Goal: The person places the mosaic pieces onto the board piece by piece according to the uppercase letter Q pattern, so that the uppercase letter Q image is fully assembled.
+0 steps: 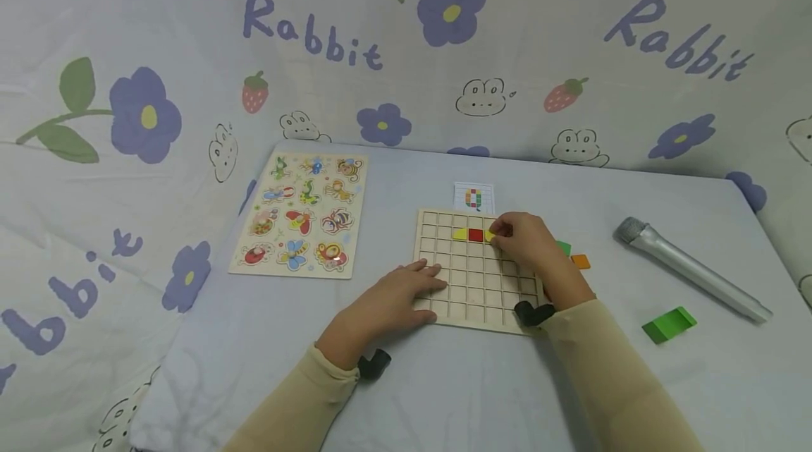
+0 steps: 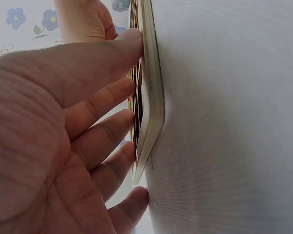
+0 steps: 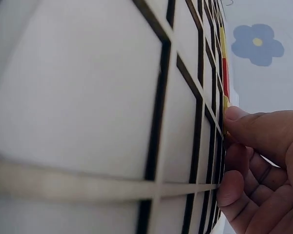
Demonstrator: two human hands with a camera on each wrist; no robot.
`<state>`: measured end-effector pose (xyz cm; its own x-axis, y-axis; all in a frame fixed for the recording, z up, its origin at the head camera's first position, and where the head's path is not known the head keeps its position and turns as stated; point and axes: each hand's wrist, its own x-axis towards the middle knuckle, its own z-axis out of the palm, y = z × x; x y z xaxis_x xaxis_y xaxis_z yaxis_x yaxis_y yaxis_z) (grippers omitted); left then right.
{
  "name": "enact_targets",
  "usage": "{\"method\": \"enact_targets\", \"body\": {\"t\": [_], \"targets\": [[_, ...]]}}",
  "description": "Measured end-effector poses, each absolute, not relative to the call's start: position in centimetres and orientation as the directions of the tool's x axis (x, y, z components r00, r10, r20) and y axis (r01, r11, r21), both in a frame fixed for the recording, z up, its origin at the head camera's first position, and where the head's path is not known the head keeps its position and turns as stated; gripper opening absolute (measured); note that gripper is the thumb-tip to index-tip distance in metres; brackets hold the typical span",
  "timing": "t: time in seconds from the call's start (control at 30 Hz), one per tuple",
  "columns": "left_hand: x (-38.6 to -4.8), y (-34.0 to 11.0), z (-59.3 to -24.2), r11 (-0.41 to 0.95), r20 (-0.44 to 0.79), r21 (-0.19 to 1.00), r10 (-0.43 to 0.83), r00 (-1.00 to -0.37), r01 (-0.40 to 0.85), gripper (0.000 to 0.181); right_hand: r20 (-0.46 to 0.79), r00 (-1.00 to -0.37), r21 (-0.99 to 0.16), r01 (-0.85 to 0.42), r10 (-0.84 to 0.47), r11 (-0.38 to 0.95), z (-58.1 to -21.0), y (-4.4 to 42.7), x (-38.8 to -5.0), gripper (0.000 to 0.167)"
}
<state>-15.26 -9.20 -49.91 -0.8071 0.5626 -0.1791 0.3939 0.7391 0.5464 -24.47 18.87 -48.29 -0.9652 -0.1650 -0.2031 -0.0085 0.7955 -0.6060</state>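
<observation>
A wooden grid board (image 1: 466, 297) lies flat on the table. Near its top row a yellow piece (image 1: 460, 233) with a slanted side sits beside a red square tile (image 1: 475, 235). My right hand (image 1: 526, 244) pinches a second yellow piece (image 1: 488, 235) just right of the red one; thumb and fingertips partly cover it. In the right wrist view, the thumb (image 3: 263, 129) touches that yellow piece at the board's surface. My left hand (image 1: 396, 297) rests with spread fingers on the board's left edge, thumb (image 2: 102, 63) along the near side.
Above the board lies a pattern card (image 1: 474, 198) showing a colored Q. An insect puzzle board (image 1: 298, 216) is at left. Right of the board are a green piece (image 1: 563, 247), an orange tile (image 1: 580, 261), a green block (image 1: 669, 325) and a silver microphone (image 1: 694, 269).
</observation>
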Motion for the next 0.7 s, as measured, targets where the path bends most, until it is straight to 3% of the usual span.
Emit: {"method": "enact_targets", "body": {"t": [0.37, 0.53, 0.7], "targets": [[-15.1, -9.2, -49.4, 0.738, -0.184, 0.549, 0.564, -0.805, 0.391, 0.06, -0.201, -0.966, -0.607, -0.007, -0.162, 0.794, -47.9, 19.3, -24.1, 0.028], [-15.0, -9.1, -49.3, 0.738, -0.187, 0.551, 0.563, -0.805, 0.388, 0.06, -0.154, -0.979, -0.614, -0.009, -0.131, 0.79, -46.3, 22.5, -23.4, 0.04], [-15.0, -9.1, -49.3, 0.745, -0.194, 0.544, 0.559, -0.806, 0.386, 0.059, -0.155, -0.984, -0.557, 0.016, -0.086, 0.83, -45.4, 27.0, -23.0, 0.04]]}}
